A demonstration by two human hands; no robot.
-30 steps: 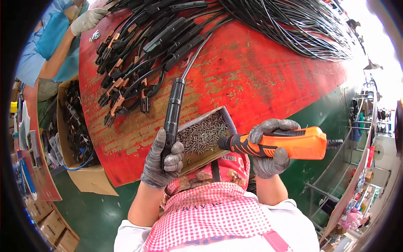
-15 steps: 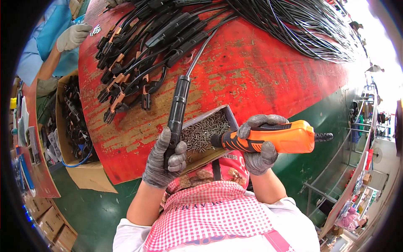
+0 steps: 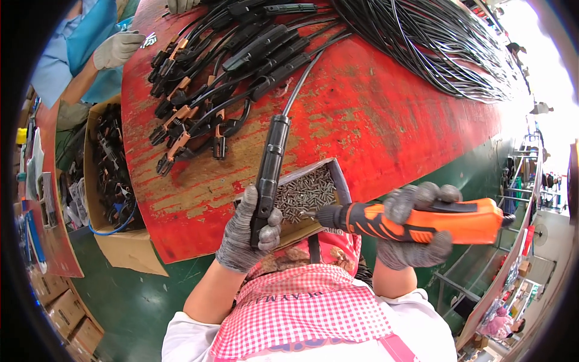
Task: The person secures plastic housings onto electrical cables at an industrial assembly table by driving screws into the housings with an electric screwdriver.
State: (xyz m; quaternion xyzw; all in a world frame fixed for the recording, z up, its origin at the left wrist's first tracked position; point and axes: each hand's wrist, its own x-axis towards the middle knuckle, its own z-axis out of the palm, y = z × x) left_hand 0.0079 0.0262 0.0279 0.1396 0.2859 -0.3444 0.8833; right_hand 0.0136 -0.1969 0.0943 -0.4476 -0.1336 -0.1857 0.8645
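Note:
My left hand (image 3: 241, 238), in a grey knit glove, grips the lower end of a black tubular handle (image 3: 273, 151). The handle tilts up and away, and a black cable (image 3: 301, 84) runs from its far end. In my gloved right hand (image 3: 407, 256) is an orange and black electric screwdriver (image 3: 461, 223). It lies nearly level, its chuck and bit pointing left toward the handle but apart from it. Small metal screws (image 3: 301, 196) fill an open box (image 3: 344, 184) beneath the bit, between my hands.
Black clamp-like holders (image 3: 181, 114) with copper-coloured jaws lie at the left of the worn red table (image 3: 356, 127). A bundle of black cables (image 3: 422, 45) spreads at the far right. Left stands a carton (image 3: 132, 244) of similar parts; a co-worker's gloved hand (image 3: 117, 49) is beyond it.
My right hand has moved right and nearer to me with the screwdriver, its grip shifting round the body. The bit now shows over the screws. My left hand still holds the handle.

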